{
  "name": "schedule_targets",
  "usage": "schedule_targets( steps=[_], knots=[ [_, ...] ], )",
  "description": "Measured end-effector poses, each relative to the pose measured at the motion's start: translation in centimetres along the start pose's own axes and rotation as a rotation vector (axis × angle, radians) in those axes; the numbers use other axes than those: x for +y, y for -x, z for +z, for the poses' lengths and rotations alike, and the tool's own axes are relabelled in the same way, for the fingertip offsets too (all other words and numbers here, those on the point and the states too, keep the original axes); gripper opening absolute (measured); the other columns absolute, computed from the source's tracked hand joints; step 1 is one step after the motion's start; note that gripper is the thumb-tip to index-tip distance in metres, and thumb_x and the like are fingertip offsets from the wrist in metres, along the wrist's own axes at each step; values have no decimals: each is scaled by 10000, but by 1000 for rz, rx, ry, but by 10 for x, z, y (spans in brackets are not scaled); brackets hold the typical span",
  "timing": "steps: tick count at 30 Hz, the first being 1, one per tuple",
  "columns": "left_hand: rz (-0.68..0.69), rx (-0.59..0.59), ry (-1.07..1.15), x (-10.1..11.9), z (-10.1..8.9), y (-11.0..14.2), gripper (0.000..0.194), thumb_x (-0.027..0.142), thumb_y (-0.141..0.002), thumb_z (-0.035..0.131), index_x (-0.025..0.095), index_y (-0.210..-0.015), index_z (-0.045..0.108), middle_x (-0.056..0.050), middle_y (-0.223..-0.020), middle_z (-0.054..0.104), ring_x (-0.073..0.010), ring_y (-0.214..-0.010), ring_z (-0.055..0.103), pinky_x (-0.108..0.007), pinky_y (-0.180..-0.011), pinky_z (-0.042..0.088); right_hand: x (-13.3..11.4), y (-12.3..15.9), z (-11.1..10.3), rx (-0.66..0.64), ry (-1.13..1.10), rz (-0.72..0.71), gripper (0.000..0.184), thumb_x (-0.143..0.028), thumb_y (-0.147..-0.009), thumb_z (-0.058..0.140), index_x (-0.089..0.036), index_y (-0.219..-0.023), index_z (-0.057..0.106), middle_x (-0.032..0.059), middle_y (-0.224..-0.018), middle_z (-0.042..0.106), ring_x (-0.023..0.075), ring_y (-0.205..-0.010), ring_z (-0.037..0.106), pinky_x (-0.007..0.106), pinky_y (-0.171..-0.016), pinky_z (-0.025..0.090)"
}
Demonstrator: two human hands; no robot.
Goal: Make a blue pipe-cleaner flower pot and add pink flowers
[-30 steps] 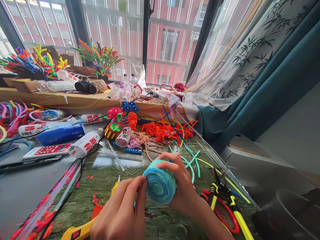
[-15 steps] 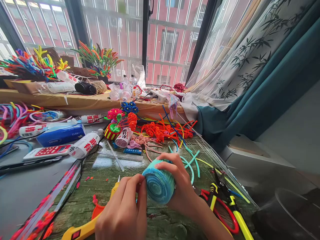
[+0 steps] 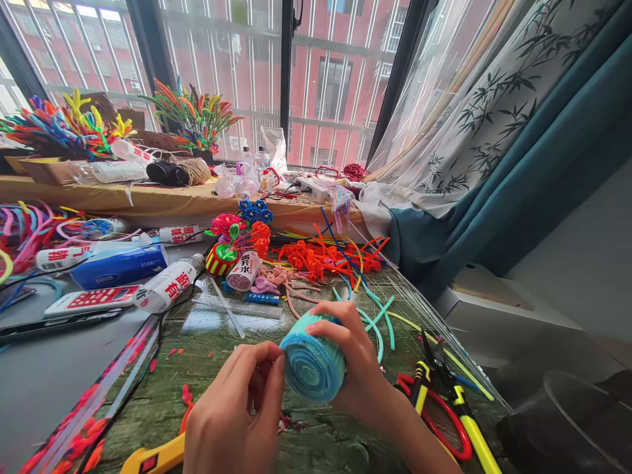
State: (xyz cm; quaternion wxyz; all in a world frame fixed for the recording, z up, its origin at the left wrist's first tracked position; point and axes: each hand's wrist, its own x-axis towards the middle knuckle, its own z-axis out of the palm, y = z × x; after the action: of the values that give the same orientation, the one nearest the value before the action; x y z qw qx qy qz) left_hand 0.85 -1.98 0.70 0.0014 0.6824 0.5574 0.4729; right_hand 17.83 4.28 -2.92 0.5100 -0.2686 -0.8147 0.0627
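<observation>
In the head view, my right hand (image 3: 353,349) is wrapped round a light blue and turquoise cylinder of coiled pipe cleaners (image 3: 316,367). It lies tilted, its round spiral end facing me. My left hand (image 3: 237,408) pinches thumb and forefinger together against the left rim of that end; whatever sits between the fingertips is hidden. Below my left hand lies a yellow-handled tool (image 3: 154,457), mostly covered by the hand. Loose turquoise pipe cleaners (image 3: 380,316) rest just behind the cylinder.
Pliers with yellow-black handles (image 3: 461,401) and red-handled scissors (image 3: 457,428) lie to the right. Orange pipe-cleaner pieces (image 3: 316,260), a striped flowerpot (image 3: 221,263) and a labelled bottle (image 3: 170,284) stand or lie farther back. A dark clear-rimmed bin (image 3: 567,421) is at right.
My left hand has turned and shifted slightly, its fingertips staying at the rim, and now hides more of the yellow-handled tool. The cylinder has tipped very slightly; my right hand keeps its hold.
</observation>
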Motion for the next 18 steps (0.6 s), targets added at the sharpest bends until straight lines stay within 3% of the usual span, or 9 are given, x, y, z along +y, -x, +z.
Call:
schedule_targets(
  steps=[7,18],
  knots=[
    [-122,-48,176,-4,1,-1,101,317,-890,620,256,-814,645,89,-615,625,-71,-485,575,-142,-478,440,-4,-3,-4,-6,35,-15,578,-140,-760,715,-308,-1258,475,67,-1215,530,264,-1081,544,418,-919,480],
    [-317,-259,366,-14,-7,-3,175,426,-853,645,257,-812,668,56,-635,621,-121,-568,612,-173,-520,497,-3,0,-6,-45,-43,14,683,-254,-739,785,-346,-1324,444,60,-1201,539,265,-1056,579,419,-890,499]
  ],
)
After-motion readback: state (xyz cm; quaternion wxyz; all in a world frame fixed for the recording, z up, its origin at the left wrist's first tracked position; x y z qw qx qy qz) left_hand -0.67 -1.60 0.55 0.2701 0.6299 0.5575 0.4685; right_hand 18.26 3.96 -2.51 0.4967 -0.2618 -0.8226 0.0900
